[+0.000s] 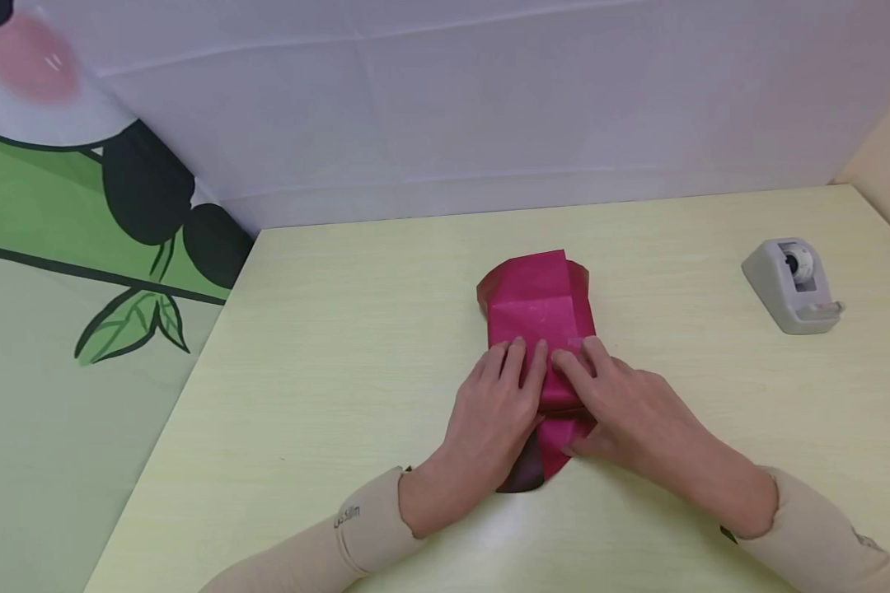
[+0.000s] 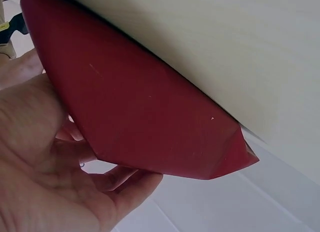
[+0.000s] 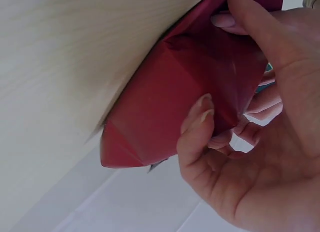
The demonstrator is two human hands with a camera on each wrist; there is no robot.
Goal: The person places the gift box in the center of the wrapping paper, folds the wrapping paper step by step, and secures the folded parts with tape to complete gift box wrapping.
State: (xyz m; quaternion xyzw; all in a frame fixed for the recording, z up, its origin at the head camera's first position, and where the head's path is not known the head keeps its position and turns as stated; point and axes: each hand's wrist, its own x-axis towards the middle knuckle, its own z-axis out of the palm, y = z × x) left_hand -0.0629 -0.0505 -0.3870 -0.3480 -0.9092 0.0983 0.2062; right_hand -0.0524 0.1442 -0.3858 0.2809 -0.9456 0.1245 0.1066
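Red paper parcel (image 1: 537,309) is lying lengthwise towards twelve on the table (image 1: 326,371); the left hand (image 1: 495,408), fairly straight-fingered, is pressing from eight, the right hand (image 1: 632,405) is gripping from four, likely keeping folds tight. A tape dispenser (image 1: 782,292) is sitting between two and three.

Packet (image 2: 130,106): red, creased, folded at its far corner, against the table (image 2: 240,56)
Left hand (image 2: 55,162): beside it, fingertips touching its edge
Backdrop (image 2: 215,207): pale

A grey tape dispenser (image 1: 784,293) is sitting on the pale tabletop (image 1: 341,354).
Behind it, a creased, pale backdrop (image 1: 489,107) is rising; green cartoon leaves (image 1: 122,328) are showing at left.
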